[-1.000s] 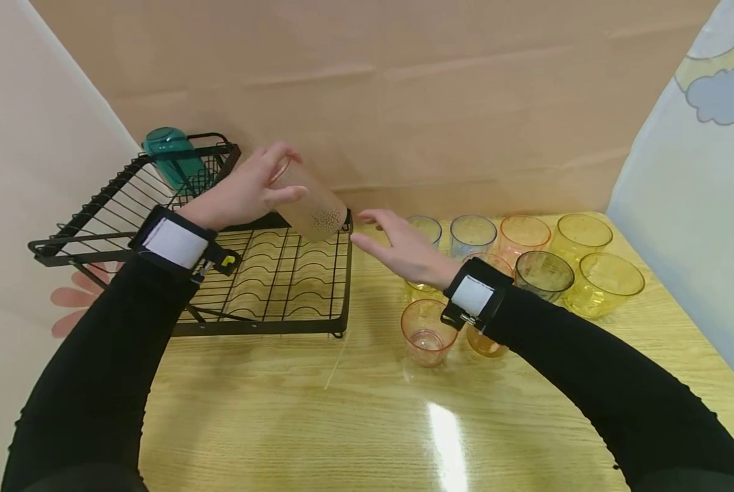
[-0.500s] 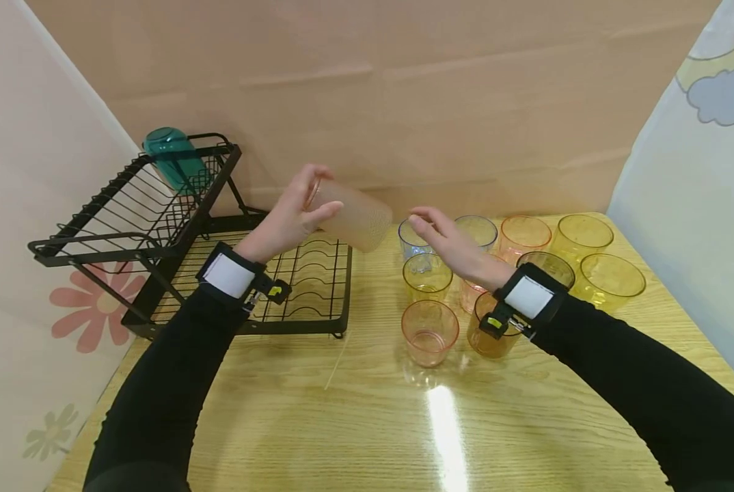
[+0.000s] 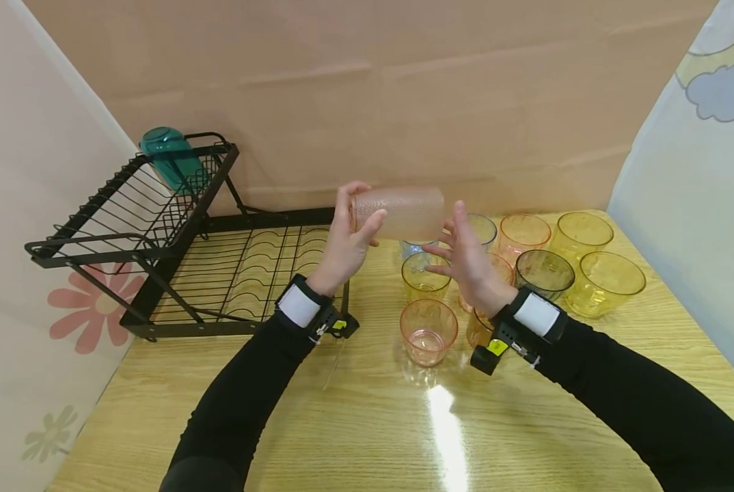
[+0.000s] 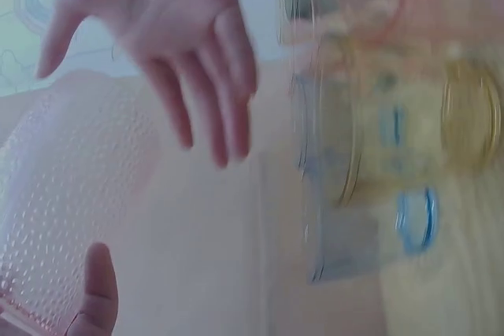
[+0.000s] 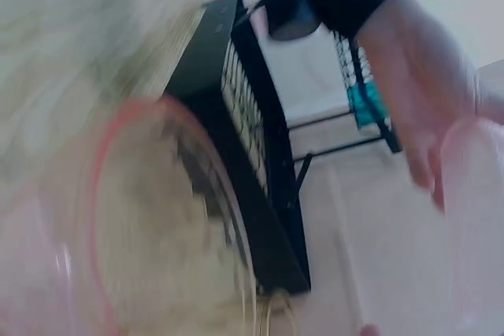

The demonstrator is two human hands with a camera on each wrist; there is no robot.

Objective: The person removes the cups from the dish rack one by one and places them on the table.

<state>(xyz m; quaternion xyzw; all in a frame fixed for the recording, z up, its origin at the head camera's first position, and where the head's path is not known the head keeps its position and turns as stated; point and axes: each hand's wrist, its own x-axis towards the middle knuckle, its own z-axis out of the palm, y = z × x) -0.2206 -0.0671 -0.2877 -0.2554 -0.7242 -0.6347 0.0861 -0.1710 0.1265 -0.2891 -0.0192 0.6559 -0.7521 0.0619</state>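
Observation:
My left hand [image 3: 362, 208] grips a frosted, dimpled pink cup [image 3: 400, 214] by its rim end and holds it sideways in the air above the cups on the table. The right hand [image 3: 452, 236] is open, with straight fingers [image 3: 458, 217] just by the cup's other end; I cannot tell if they touch it. In the left wrist view the dimpled cup [image 4: 71, 186] fills the lower left, my thumb [image 4: 98, 289] lies on it, and the open right hand [image 4: 157, 29] hangs above. The right wrist view is blurred and shows the left hand [image 5: 429, 100] and the cup [image 5: 472, 194].
A black two-tier wire dish rack [image 3: 219, 270] stands at the left, with a teal cup [image 3: 171, 157] upside down on its upper tier. Several yellow, pink, orange, blue and grey cups [image 3: 427, 330] stand upright at the right on the wooden table [image 3: 342, 424]. Paper walls close the back and sides.
The left hand has carried the frosted cup rightwards from over the rack to above the standing cups and turned it level. The right hand has risen to the cup's free end.

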